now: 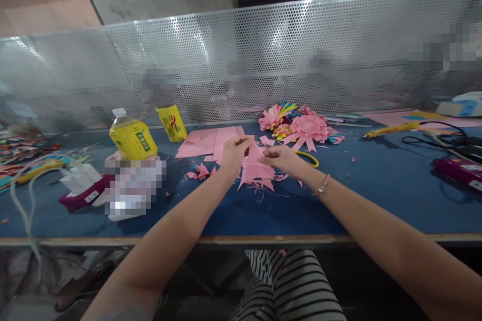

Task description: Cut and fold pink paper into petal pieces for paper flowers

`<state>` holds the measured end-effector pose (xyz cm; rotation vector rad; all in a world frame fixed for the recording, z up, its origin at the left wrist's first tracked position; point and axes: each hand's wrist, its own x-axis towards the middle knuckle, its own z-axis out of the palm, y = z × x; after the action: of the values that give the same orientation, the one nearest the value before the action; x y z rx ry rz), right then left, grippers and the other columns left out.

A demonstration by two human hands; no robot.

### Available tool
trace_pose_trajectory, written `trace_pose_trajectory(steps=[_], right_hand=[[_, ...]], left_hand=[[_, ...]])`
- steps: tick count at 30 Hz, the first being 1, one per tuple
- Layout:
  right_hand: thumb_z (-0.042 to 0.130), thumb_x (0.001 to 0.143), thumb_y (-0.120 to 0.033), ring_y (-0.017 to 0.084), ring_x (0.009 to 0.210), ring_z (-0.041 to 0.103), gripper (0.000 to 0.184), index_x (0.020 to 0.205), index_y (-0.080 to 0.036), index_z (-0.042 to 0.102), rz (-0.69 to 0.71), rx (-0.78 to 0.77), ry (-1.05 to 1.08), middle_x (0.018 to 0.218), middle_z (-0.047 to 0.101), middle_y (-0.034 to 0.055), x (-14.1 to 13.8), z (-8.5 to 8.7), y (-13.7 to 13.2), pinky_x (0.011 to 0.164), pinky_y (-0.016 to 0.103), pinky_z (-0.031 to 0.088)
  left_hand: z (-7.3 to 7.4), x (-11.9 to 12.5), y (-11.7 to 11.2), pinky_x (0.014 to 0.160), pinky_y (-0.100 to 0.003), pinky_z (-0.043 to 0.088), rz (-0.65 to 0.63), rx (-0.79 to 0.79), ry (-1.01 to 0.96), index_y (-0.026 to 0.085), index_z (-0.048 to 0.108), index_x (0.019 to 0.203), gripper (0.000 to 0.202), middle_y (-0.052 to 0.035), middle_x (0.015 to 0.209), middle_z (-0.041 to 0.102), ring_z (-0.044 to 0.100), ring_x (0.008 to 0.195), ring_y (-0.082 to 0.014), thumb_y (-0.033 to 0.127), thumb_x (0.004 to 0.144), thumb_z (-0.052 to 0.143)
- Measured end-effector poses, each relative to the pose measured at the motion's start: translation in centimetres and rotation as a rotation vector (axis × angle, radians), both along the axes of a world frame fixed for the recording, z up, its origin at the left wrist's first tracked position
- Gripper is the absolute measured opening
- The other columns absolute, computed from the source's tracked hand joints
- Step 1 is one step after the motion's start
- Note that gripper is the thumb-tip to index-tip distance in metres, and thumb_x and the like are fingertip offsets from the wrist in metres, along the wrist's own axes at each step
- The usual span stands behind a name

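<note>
Between my two hands is a piece of pink paper (255, 153), raised a little over the blue table. My left hand (236, 153) pinches its upper left side with thumb and fingertips. Opposite, my right hand (279, 156) has its fingers closed on the paper's right edge. Cut pink paper (258, 176) with pointed ends lies right below the hands. Flat pink sheets (203, 142) rest behind and left of my left hand. Small pink scraps (201, 171) are scattered to the left. A yellow ring-shaped handle or band (312, 158) shows partly behind my right wrist.
Paper flowers (307, 128) are heaped behind my right hand. A yellow-labelled bottle (132, 135), a yellow can (172, 123) and a purple power strip (81, 195) stand left. To the right lie a yellow hot tool (391, 130) with its black cord and another purple strip (457, 173). A perforated metal screen (256, 50) runs behind.
</note>
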<state>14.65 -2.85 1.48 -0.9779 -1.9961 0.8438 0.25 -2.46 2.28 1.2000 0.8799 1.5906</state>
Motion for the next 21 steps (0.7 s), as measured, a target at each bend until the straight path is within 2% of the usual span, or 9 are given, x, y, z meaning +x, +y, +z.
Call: trace_pose_trajectory(steps=[6, 12, 17, 21], right_hand=[[0.055, 0.065, -0.035, 0.006, 0.047, 0.027, 0.024, 0.055, -0.016, 0.046, -0.015, -0.006, -0.012, 0.051, 0.033, -0.0042, -0.21, 0.09, -0.13, 0.044, 0.022, 0.021], [0.054, 0.066, -0.036, 0.005, 0.046, 0.026, 0.028, 0.052, -0.016, 0.041, -0.005, 0.027, -0.032, 0.050, 0.030, -0.0047, -0.13, -0.08, 0.11, 0.044, 0.022, 0.020], [0.053, 0.067, -0.032, 0.006, 0.047, 0.027, 0.024, 0.053, -0.016, 0.040, 0.001, 0.032, -0.012, 0.051, 0.031, -0.0045, -0.04, -0.23, 0.31, 0.045, 0.022, 0.021], [0.054, 0.066, -0.030, 0.006, 0.046, 0.028, 0.022, 0.053, -0.017, 0.042, 0.001, 0.006, 0.021, 0.050, 0.033, -0.0048, 0.07, -0.47, 0.55, 0.045, 0.023, 0.021]], left_hand=[[-0.10, -0.06, 0.01, 0.049, -0.022, 0.039, -0.010, -0.023, -0.032, 0.014, 0.059, 0.063, 0.011, 0.0001, 0.058, 0.057, 0.050, 0.050, -0.0085, 0.022, 0.056, 0.061], [-0.40, -0.09, 0.12, 0.050, -0.022, 0.039, 0.007, 0.020, -0.007, 0.014, 0.059, 0.064, 0.014, 0.0012, 0.057, 0.055, 0.049, 0.050, -0.0080, 0.025, 0.056, 0.061], [-0.46, -0.07, 0.30, 0.051, -0.022, 0.040, 0.023, 0.027, 0.006, 0.014, 0.059, 0.065, 0.016, 0.0012, 0.058, 0.055, 0.049, 0.051, -0.0077, 0.027, 0.056, 0.062], [-0.33, -0.27, 0.39, 0.051, -0.021, 0.041, -0.021, -0.007, 0.021, 0.014, 0.059, 0.066, 0.018, 0.0008, 0.060, 0.055, 0.050, 0.052, -0.0074, 0.028, 0.056, 0.063]])
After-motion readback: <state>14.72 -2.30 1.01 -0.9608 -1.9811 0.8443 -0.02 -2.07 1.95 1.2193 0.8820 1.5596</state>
